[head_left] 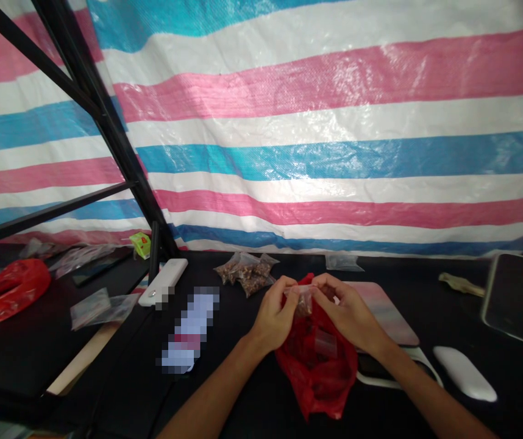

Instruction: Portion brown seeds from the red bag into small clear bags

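Both bare forearms lay angled inward from the lower edge, converging near the middle. The left hand (276, 312) and the right hand (348, 312) met fingertip to fingertip (thumbs and forefingers pinched closed), wrists slightly bent, remaining fingers loosely curled.

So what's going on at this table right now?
A person holds a small clear bag between the left hand and right hand, just above an open red plastic bag on the black table. A pile of filled small bags lies behind it, and a white mouse sits off to the right.
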